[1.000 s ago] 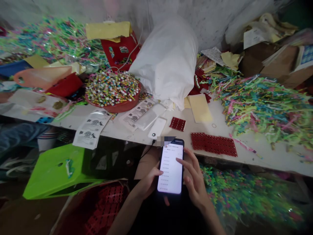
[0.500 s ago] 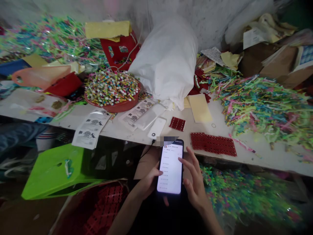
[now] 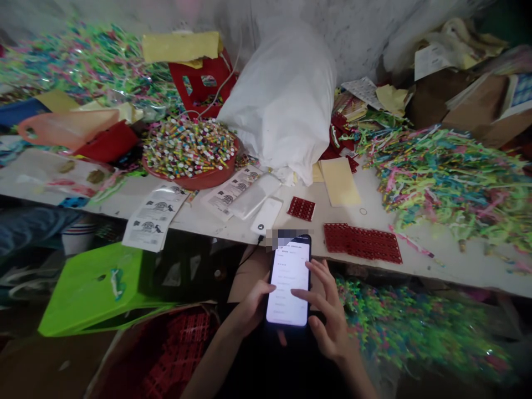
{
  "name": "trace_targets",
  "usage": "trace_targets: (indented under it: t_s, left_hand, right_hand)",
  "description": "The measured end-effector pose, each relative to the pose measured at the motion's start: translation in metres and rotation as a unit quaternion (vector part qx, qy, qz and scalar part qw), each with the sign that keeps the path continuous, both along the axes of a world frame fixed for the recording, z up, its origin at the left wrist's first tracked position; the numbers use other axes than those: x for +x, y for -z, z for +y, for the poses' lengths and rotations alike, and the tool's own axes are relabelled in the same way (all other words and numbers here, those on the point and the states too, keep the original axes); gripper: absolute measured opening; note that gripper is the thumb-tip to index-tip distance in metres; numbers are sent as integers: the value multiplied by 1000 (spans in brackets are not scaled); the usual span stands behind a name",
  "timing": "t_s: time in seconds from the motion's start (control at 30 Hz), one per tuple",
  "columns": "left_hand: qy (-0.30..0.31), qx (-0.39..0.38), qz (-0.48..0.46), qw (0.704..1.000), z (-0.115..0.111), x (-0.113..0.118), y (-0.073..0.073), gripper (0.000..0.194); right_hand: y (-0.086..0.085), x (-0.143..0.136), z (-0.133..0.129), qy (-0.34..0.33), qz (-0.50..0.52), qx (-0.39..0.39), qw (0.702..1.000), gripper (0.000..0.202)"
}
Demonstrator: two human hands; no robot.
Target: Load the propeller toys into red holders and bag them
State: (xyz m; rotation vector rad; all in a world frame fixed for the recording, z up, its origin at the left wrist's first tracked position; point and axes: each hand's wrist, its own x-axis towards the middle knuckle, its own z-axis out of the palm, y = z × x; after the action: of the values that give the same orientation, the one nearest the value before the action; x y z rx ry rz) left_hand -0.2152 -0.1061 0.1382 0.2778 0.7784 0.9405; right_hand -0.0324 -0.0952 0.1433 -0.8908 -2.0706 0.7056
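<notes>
A smartphone with a lit white screen of text rows is held upright over my lap, below the table edge. My left hand grips it from the left, thumb at the screen's edge and a fingertip showing under its lower end. My right hand is at the phone's right side, fingers apart, with the index finger over the middle of the screen. A white power bank or similar flat device lies on the table just above the phone, a dark cable at its lower end.
On the table lie red perforated pieces, printed sheets and a yellow card. Behind stand a tub of short colourful sticks and a white sack. A green stool is lower left.
My right index finger has moved left and down across the screen, and the text rows have shifted. My left thumb has drawn back slightly to the edge.
</notes>
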Motion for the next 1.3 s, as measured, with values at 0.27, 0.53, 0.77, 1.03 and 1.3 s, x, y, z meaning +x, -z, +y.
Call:
trace_targets:
  t_s: [0.27, 0.53, 0.77, 1.03, 1.3]
  left_hand:
    - [5, -7, 17, 1000, -1, 0, 0, 62]
    - [18, -13, 41, 999, 2, -2, -5, 58]
    - [5, 5, 13, 1000, 2, -1, -3, 55]
    - [0, 1, 22, 1000, 2, -1, -4, 50]
    - [64, 32, 20, 997, -2, -2, -1, 62]
  right_hand:
    - [2, -5, -1, 30, -41, -36, 998, 51]
    - [6, -3, -1, 53, -12, -44, 998, 51]
    - [3, 0, 0, 27, -1, 20, 999, 41]
    - [2, 0, 0, 11, -7, 41, 999, 43]
    - [-2, 6, 27, 108, -15, -49, 993, 58]
